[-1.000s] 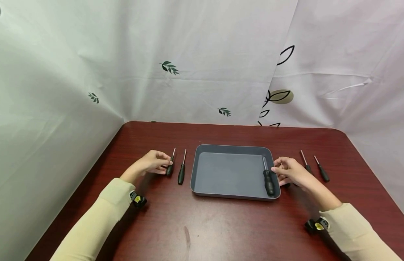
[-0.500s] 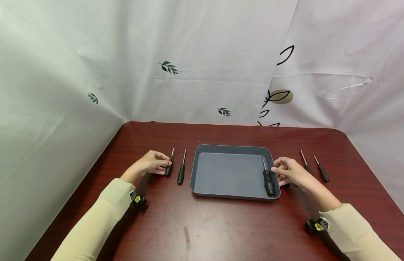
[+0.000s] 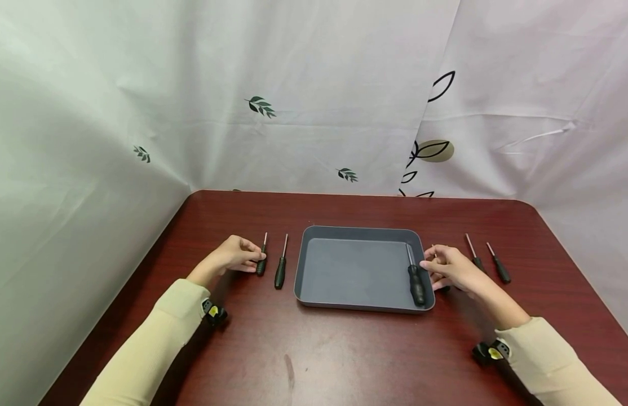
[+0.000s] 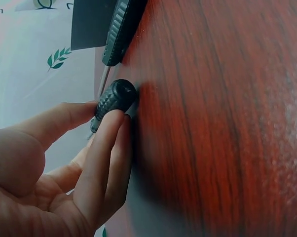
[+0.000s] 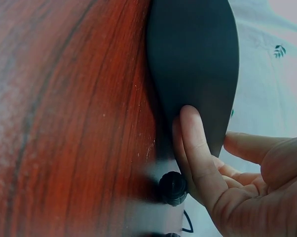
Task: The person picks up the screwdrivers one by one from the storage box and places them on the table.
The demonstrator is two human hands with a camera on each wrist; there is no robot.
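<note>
My left hand point(image 3: 239, 255) pinches the black ribbed handle of a small screwdriver point(image 3: 261, 265) between thumb and fingertips, close to the table; the left wrist view shows the handle's rounded end point(image 4: 123, 92). Just right of it lies another black-handled screwdriver point(image 3: 280, 273), shaft pointing away. At the right side of the grey rectangular tray point(image 3: 354, 307), my right hand point(image 3: 448, 267) grips the wall, thumb at the rim and fingers against the outside point(image 5: 195, 64). Inside the tray, along that wall, rests a larger black screwdriver point(image 3: 416, 285).
Right of the tray, two screwdrivers lie on the table, one point(image 3: 475, 255) partly behind the right hand and one point(image 3: 499, 268) farther right. Another black handle point(image 5: 173, 188) sits beside the right fingers, mostly hidden in the head view. White patterned cloth point(image 3: 304, 113) hangs behind the dark red table point(image 3: 354, 355).
The screwdriver in my left hand has shifted slightly left, its shaft now pointing a little more straight away. The right hand keeps its grip on the tray, which stays in place.
</note>
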